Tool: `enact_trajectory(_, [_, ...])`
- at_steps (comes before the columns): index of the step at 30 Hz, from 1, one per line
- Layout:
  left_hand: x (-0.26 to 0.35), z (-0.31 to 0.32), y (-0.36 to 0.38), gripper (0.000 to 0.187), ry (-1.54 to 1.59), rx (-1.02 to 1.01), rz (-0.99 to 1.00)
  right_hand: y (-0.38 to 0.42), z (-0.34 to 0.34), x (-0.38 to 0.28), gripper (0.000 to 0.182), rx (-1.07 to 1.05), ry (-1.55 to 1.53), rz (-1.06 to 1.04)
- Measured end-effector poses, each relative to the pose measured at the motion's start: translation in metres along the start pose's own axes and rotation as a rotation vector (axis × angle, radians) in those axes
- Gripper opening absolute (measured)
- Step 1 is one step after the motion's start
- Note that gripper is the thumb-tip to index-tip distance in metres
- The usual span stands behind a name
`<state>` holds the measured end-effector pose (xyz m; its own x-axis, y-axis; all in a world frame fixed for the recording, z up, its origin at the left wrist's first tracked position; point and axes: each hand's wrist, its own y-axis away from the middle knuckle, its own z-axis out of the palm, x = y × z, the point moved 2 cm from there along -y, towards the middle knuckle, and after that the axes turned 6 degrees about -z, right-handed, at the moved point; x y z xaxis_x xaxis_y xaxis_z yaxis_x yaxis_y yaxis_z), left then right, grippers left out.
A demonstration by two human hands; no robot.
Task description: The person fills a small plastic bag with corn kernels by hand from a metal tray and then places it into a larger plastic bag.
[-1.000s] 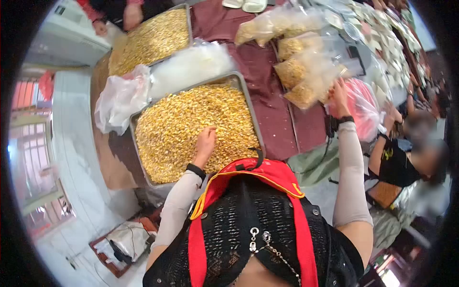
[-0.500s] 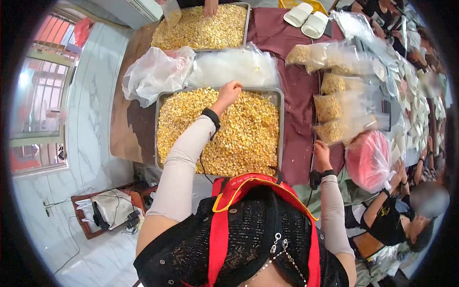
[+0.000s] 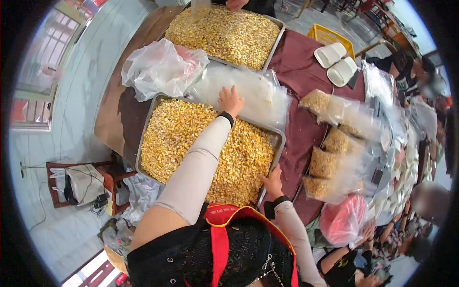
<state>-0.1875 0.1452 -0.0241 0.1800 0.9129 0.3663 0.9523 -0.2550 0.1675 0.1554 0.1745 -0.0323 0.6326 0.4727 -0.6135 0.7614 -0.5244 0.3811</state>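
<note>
My left hand reaches across a metal tray heaped with yellow and cream pieces that look like corn kernels. Its fingers are spread over a stack of clear plastic bags lying beyond the tray's far rim. At the tray's lower right side is my right hand, thumb and fingers apart, right at the rim and holding nothing. To the right, several filled clear bags lie in a row on the dark red cloth.
Another full tray stands farther back, with a person's hand over it. Crumpled plastic lies between the trays. White slippers and a yellow crate are back right. A pink bundle in plastic sits near other people.
My left hand has moved from above the tray's far edge onto the plastic bags, its fingers spreading. My right hand has come from beside the filled bags to the tray's rim. The view has turned.
</note>
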Motion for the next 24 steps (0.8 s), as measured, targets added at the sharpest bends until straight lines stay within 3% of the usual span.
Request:
enact_trajectory(2, [-0.003,0.001,-0.020,0.070,-0.012,0.082,-0.035,-0.001,-0.011,-0.011,0.088,-0.036,0.067,0.068])
enact_trajectory(6, [-0.011,-0.005,-0.046,0.074,-0.024,0.118,0.047,-0.005,-0.014,-0.010,0.082,-0.036,0.013,0.036])
enact_trajectory(9, [-0.005,-0.014,-0.044,0.066,-0.030,-0.079,0.030,-0.005,-0.014,-0.008,0.079,-0.031,0.032,0.004])
enact_trajectory(12, [-0.004,-0.011,-0.045,0.061,-0.091,0.011,0.058,-0.006,-0.015,-0.009,0.078,-0.025,0.036,0.005])
enact_trajectory(15, [-0.008,-0.011,-0.048,0.045,-0.027,0.040,0.044,-0.005,-0.012,-0.008,0.078,-0.018,0.049,0.032])
enact_trajectory(17, [-0.010,-0.020,-0.046,0.031,0.028,0.172,0.130,-0.004,-0.013,-0.009,0.078,-0.021,0.053,0.049])
enact_trajectory(20, [-0.015,-0.038,-0.040,0.025,0.130,0.211,0.287,-0.004,-0.013,-0.009,0.079,-0.025,0.058,0.055])
enact_trajectory(24, [-0.014,-0.064,-0.029,0.016,0.173,0.243,0.337,-0.002,-0.010,-0.002,0.083,-0.027,0.021,0.040])
